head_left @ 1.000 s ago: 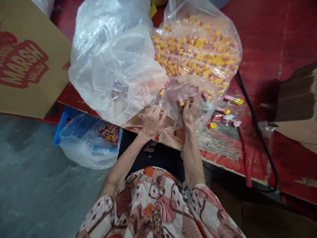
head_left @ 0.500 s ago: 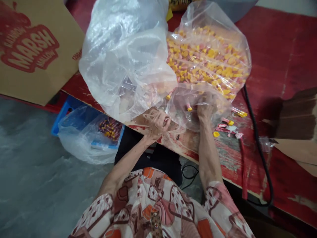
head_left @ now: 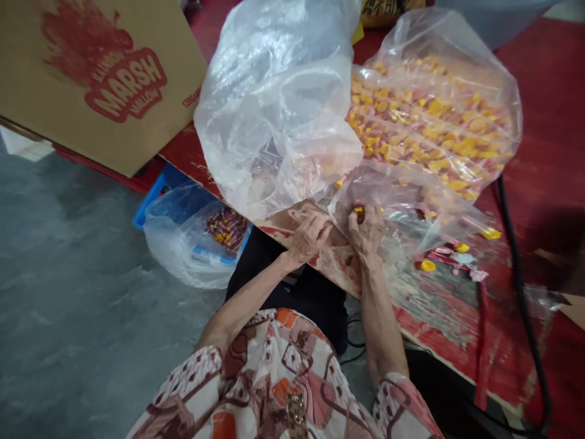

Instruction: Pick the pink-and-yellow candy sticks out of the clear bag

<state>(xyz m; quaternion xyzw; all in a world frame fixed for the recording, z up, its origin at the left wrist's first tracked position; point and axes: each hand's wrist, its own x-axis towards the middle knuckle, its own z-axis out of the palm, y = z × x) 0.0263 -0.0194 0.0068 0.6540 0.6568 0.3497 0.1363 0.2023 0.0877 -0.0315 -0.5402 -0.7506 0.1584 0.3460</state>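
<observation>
My left hand point(head_left: 311, 235) rests at the table's front edge with its fingers curled in a pinch; whatever it may hold is hidden. Close beside it, my right hand point(head_left: 368, 230) is at the mouth of a clear plastic bag point(head_left: 457, 49), closed on a small yellow-capped tube point(head_left: 359, 211). Many pink tubes with yellow caps point(head_left: 425, 122) fill that bag. A whitish, cloudy plastic bag point(head_left: 278, 79) stands beyond my left hand.
Loose yellow caps point(head_left: 428, 266) and pink scraps lie right of my hands. A black cable point(head_left: 516, 262) runs down the red table point(head_left: 461, 360). At left are a marshmallow carton point(head_left: 173, 73) and, lower, a blue crate point(head_left: 153, 198) with a bag of yellow-and-purple pieces point(head_left: 226, 230).
My right hand has come back out from under the clear bag's plastic, towards my left hand, now with a yellow-capped tube. My left hand stays curled. The whole view has shifted.
</observation>
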